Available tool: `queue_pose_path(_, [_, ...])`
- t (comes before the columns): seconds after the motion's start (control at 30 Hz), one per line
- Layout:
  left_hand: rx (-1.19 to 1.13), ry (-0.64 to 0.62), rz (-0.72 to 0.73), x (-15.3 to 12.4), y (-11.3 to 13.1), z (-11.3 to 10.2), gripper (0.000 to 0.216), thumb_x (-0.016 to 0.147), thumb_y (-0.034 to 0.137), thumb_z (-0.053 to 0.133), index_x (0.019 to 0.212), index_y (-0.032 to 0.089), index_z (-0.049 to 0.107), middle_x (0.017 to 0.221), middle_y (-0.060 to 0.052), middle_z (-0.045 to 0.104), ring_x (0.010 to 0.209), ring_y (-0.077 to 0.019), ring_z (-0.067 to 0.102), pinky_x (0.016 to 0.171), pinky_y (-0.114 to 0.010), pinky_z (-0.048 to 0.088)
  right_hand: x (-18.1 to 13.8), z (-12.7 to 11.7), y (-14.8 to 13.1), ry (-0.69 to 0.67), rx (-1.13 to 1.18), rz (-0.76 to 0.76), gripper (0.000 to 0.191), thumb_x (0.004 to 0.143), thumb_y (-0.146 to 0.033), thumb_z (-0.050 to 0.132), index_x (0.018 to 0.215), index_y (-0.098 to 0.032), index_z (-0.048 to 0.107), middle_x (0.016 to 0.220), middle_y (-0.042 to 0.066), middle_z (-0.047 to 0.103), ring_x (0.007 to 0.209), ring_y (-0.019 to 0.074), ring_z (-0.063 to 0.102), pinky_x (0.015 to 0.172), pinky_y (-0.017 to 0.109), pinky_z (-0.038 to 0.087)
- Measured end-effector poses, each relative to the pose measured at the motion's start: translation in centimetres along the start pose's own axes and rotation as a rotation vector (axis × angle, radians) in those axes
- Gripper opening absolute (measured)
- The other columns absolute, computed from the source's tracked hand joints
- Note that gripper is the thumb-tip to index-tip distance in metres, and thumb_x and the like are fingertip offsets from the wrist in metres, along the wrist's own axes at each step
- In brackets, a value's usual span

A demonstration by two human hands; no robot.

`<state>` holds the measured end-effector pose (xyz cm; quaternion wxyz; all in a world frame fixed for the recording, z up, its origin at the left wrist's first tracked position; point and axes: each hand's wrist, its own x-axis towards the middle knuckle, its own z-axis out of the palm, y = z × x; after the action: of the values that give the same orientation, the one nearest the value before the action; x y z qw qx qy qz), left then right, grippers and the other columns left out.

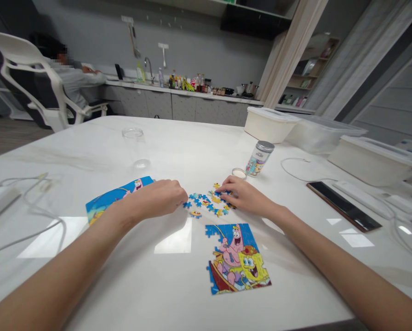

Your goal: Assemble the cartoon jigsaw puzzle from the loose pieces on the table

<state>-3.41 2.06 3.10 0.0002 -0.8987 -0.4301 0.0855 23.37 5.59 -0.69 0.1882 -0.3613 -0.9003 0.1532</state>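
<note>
A heap of loose jigsaw puzzle pieces [206,201], mostly blue and yellow, lies between my two hands. My left hand [169,195] is closed at the left edge of the heap, its fingers curled down next to a blue piece; what they hold, if anything, is hidden. At the heap's right side my right hand [243,194] rests with fingers apart, the fingertips touching pieces. Nearer to me lies a partly joined cartoon puzzle [238,257] with an uneven left edge. Behind my left forearm is a picture sheet [118,195] with similar figures, partly covered by the arm.
A printed canister [259,158] with a metal lid and a round ring-like lid [239,173] stand behind my right hand. A clear jar [136,147] stands back left. Storage boxes [271,124], a dark phone-like slab [344,205] and cables lie right. A person [75,80] sits beyond the table.
</note>
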Motion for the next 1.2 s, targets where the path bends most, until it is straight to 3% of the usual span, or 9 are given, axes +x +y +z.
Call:
queue_pose_path(0.17, [-0.011,0.003,0.000,0.0,0.0,0.0,0.028,0.075,0.003,0.045,0.065,0.018,0.065,0.059,-0.003,0.057,0.049,-0.0131,0.041,0.052,-0.029,0.017,0.0,0.1,-0.2,0.001,-0.024,0.060,0.013,0.090,-0.020,0.058,0.096,-0.019,0.070,0.100,0.009,0.062,0.091,0.0191,0.061,0.085,0.036,0.050])
queue_pose_path(0.4, [-0.011,0.005,0.017,-0.1,0.0,0.0,0.027,0.074,0.003,0.044,0.062,0.019,0.062,0.058,-0.002,0.055,0.048,-0.0130,0.041,0.051,-0.029,0.017,0.0,-0.1,-0.4,-0.037,-0.036,0.099,0.015,0.090,-0.020,0.057,0.101,-0.019,0.067,0.102,0.009,0.061,0.092,0.0191,0.060,0.086,0.036,0.050])
queue_pose_path(0.63, [0.019,-0.006,0.007,-0.1,0.0,0.0,0.027,0.074,0.003,0.043,0.064,0.019,0.064,0.060,-0.004,0.059,0.050,-0.0137,0.046,0.051,-0.029,0.017,0.0,-0.3,-0.5,-0.008,0.016,0.131,0.006,0.085,-0.015,0.059,0.089,-0.019,0.060,0.095,0.006,0.062,0.080,0.0163,0.058,0.077,0.033,0.049])
queue_pose_path(0.77, [0.028,0.010,0.016,-0.1,-0.1,0.2,0.027,0.075,0.004,0.044,0.064,0.019,0.064,0.060,-0.004,0.060,0.050,-0.0137,0.047,0.050,-0.029,0.018,0.2,-0.4,-1.2,0.002,0.220,0.158,0.005,0.084,-0.015,0.059,0.082,-0.019,0.062,0.085,0.003,0.066,0.075,0.0143,0.057,0.072,0.030,0.047])
queue_pose_path(0.97, [0.027,0.024,0.018,-0.1,0.0,0.2,0.027,0.076,0.005,0.043,0.063,0.019,0.063,0.059,-0.003,0.059,0.049,-0.0130,0.045,0.050,-0.029,0.019,0.1,-0.7,-3.0,-0.246,0.746,0.235,0.011,0.081,-0.026,0.066,0.088,-0.018,0.071,0.085,0.003,0.070,0.074,0.0120,0.060,0.068,0.027,0.047])
queue_pose_path(1.2, [0.028,0.028,0.039,-0.2,0.3,-0.1,0.028,0.076,0.005,0.043,0.064,0.019,0.065,0.059,-0.004,0.059,0.048,-0.0130,0.045,0.050,-0.029,0.019,-0.4,-1.2,-4.4,-0.357,0.884,0.237,0.011,0.080,-0.025,0.070,0.088,-0.020,0.075,0.081,0.001,0.070,0.072,0.0103,0.062,0.070,0.025,0.050])
